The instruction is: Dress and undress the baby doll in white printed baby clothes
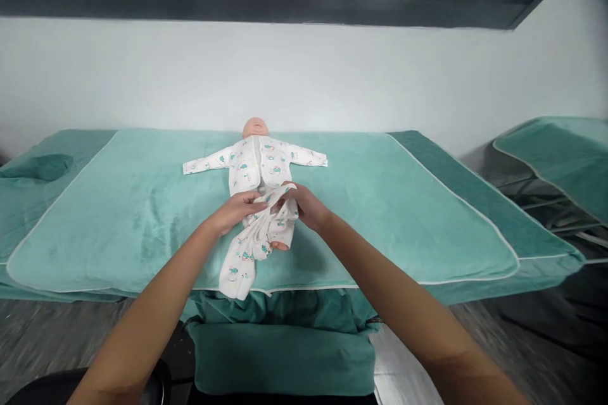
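A baby doll (255,128) lies on its back on a teal towel (380,202), head toward the wall. It wears a white printed top (259,164) with the sleeves spread out. White printed trousers (244,253) are bunched around its legs, one leg hanging over the towel's front edge. My left hand (236,210) grips the waistband on the left. On the right side my right hand (299,205) is closed on the same waistband. One bare doll foot (281,245) shows below the cloth.
The towel covers a teal padded table (536,234) against a white wall. A teal pillow (38,166) lies at the far left. A second teal-covered table (560,152) stands to the right. A teal stool or cushion (285,354) sits under the front edge.
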`<control>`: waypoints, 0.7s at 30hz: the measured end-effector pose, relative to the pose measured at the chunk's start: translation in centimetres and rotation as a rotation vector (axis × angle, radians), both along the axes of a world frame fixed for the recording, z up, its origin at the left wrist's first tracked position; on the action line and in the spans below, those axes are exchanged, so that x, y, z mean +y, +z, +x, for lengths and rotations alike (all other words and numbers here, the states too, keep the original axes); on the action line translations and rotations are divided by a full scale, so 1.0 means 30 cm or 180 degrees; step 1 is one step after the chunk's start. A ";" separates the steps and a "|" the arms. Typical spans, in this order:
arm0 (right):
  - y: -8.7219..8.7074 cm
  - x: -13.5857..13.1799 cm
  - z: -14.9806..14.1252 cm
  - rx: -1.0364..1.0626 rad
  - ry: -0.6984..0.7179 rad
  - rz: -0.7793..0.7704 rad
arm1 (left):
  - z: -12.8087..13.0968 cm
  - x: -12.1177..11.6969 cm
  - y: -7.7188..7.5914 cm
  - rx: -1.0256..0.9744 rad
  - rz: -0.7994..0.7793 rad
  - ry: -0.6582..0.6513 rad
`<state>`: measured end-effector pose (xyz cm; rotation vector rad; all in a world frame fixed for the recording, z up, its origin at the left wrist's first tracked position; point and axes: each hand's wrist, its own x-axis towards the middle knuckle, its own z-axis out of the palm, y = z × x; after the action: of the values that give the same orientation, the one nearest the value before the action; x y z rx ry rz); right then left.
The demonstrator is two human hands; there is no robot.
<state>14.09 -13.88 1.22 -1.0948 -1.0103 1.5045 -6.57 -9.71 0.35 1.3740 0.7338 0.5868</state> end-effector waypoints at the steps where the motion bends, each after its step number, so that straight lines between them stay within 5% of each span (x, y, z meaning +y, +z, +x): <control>1: 0.004 -0.001 0.001 -0.0128 0.0119 0.0091 | 0.005 0.002 -0.006 -0.0118 -0.0015 0.0180; 7: 0.016 -0.005 -0.015 -0.1418 0.0723 0.0287 | 0.066 0.019 -0.029 -0.0722 0.0063 0.0874; 12: 0.002 -0.003 -0.068 -0.1963 0.0646 0.0356 | 0.105 0.015 -0.023 -0.0771 0.0285 0.1195; 16: -0.015 0.000 -0.058 -0.1839 0.0353 0.0134 | 0.092 0.010 -0.019 -0.0796 -0.0014 0.1369; 21: -0.023 -0.001 -0.009 -0.1551 0.0507 0.0126 | 0.060 0.030 -0.025 -0.0934 -0.0552 0.1489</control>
<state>13.82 -13.92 0.55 -1.4171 -1.4829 1.3601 -4.77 -8.80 -0.39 0.9290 0.8474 1.0435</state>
